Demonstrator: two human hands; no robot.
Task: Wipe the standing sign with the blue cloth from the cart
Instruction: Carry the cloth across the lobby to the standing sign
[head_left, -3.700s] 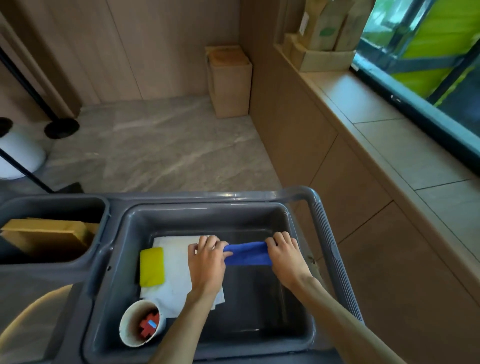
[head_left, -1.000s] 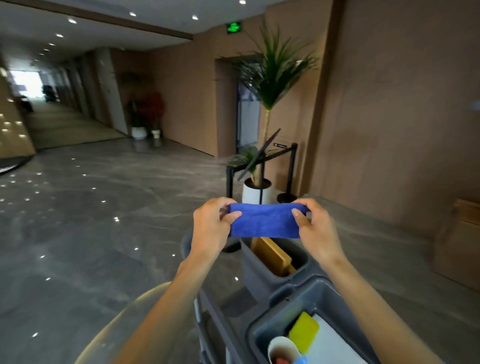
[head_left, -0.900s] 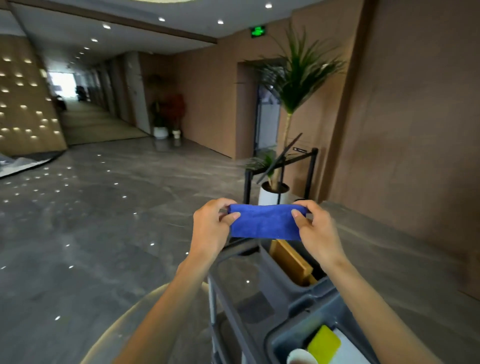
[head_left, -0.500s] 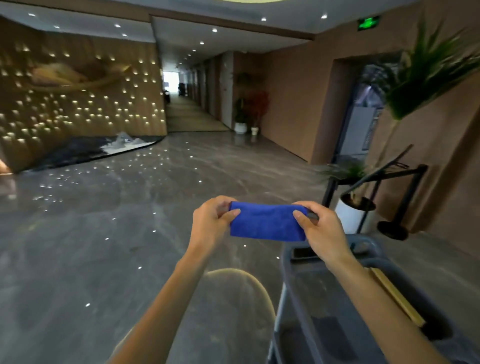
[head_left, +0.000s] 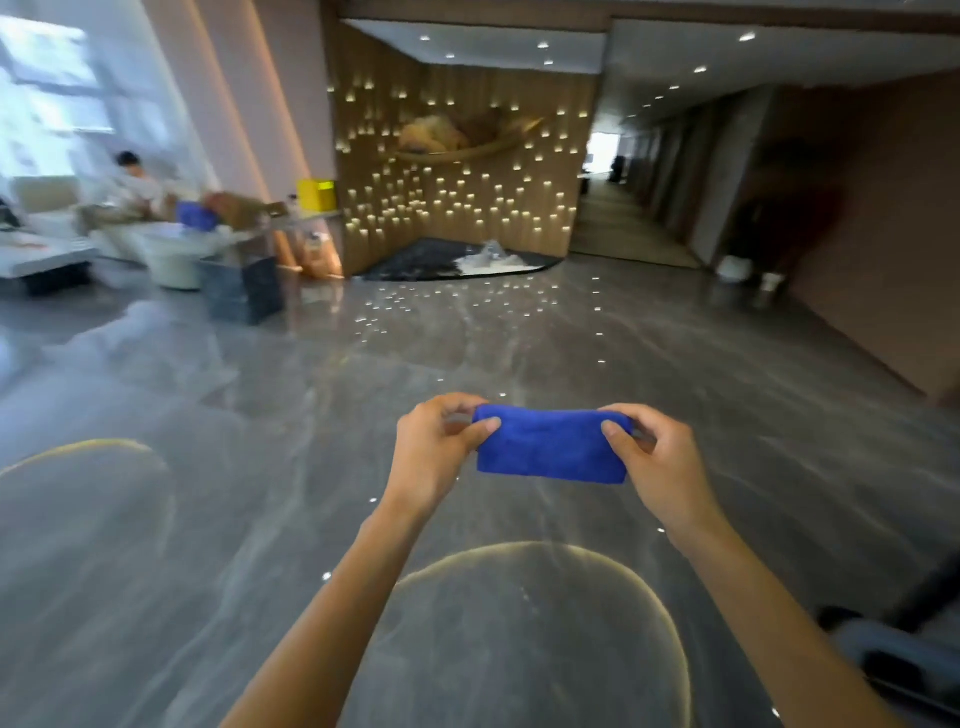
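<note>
I hold the folded blue cloth (head_left: 550, 444) out in front of me at chest height, stretched between both hands above the polished grey floor. My left hand (head_left: 434, 449) pinches its left end and my right hand (head_left: 657, 462) pinches its right end. Only a grey corner of the cart (head_left: 878, 657) shows at the lower right edge. The standing sign is out of view.
A wide lobby floor (head_left: 467, 338) lies ahead. A dark block table (head_left: 241, 291) and white seating (head_left: 47, 249) with a seated person (head_left: 130, 182) are at the far left. A lit wall (head_left: 457, 171) stands ahead, with a corridor (head_left: 618, 228) to its right.
The view has swung left: the cart, the plant and the black post stand have slid off to the right. Both hands keep the same grip on the cloth.
</note>
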